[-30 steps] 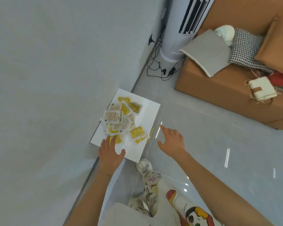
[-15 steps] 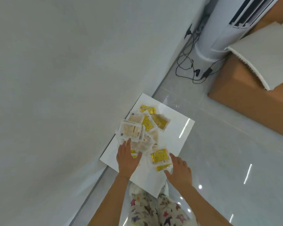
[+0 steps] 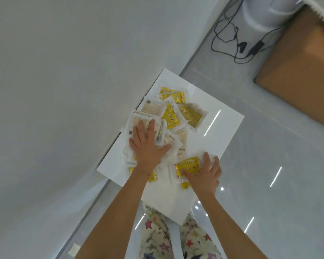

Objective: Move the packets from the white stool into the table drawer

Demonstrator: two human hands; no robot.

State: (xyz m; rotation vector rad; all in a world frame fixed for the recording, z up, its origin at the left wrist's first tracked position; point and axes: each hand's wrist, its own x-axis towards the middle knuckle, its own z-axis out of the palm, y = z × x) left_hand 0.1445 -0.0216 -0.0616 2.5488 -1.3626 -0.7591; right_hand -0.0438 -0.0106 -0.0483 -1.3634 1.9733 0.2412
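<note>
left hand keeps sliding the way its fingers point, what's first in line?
Probably nothing new: the left hand already lies flat on the packets, fingers on a pale one. Further along that line comes the stool edge, then the wall. Depth unclear.

White stool (image 3: 209, 131) standing on the glossy grey floor (image 3: 269, 165), tight against the wall (image 3: 64, 90). Heap of packets (image 3: 176, 118) spread over its top, yellow and pale ones overlapping, mostly toward the wall side. Far right part of the top bare. On the floor beyond, black cables (image 3: 238, 45) in a tangle.
</note>
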